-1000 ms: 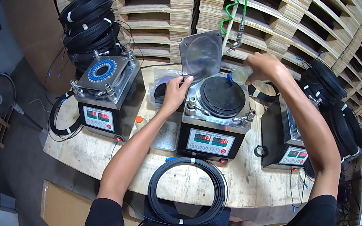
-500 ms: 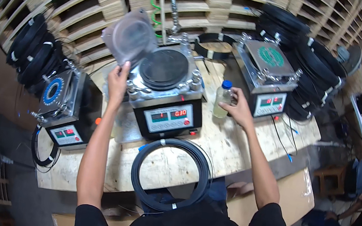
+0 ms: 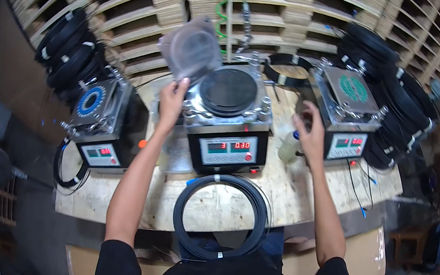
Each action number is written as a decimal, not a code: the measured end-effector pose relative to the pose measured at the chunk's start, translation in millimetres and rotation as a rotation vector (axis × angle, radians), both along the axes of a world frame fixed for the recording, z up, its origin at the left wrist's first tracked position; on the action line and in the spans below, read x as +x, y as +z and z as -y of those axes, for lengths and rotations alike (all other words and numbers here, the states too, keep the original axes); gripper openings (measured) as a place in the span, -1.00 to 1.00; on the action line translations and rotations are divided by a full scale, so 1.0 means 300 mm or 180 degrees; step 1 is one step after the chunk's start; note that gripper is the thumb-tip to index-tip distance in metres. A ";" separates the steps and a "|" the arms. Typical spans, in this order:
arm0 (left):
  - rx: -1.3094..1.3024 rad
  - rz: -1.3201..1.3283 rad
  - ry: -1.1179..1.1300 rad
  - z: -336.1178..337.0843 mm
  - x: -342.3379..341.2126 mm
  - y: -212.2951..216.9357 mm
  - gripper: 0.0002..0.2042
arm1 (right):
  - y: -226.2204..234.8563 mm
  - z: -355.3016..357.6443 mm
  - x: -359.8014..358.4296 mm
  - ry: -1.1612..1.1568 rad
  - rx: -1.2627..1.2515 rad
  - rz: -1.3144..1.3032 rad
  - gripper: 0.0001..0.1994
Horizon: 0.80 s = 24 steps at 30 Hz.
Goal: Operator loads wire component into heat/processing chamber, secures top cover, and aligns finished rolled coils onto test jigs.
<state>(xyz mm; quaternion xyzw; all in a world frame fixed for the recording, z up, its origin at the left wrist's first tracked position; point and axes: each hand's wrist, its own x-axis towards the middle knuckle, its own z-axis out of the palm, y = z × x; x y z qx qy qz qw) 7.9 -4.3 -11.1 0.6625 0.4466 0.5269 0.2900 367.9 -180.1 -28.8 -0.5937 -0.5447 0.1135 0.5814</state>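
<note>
Left of the upper middle of the frame, the left hand [image 3: 172, 102] has thumb and fingers clamped on the lower edge of a cloudy plate [image 3: 192, 47], tilted beside a machine's [image 3: 228, 149] black disc [image 3: 229, 91]. Right of centre, the right hand [image 3: 310, 131], fingers apart, is by a bottle [image 3: 288, 149] on the table [image 3: 304, 193]; whether they touch, I cannot tell.

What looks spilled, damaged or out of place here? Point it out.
No spill or damage shows, though blur hides fine detail. Only the front coil of black cable stands out: it juts past the near edge of the wooden table, looking loosely placed.
</note>
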 end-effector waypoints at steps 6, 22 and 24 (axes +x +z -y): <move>0.0231 0.0193 0.0077 0.006 0.017 0.010 -0.56 | 0.554 -0.473 -0.308 0.1534 0.0439 0.0746 -0.71; 0.0758 -0.0300 -0.0533 0.155 -0.060 0.256 -0.80 | 0.709 -0.539 -0.480 0.1662 -0.0936 -0.0133 -0.72; 0.0535 -0.0670 -0.0735 0.172 -0.055 0.310 -0.63 | 0.670 -0.473 -0.369 0.2090 -0.0673 -0.0792 -0.73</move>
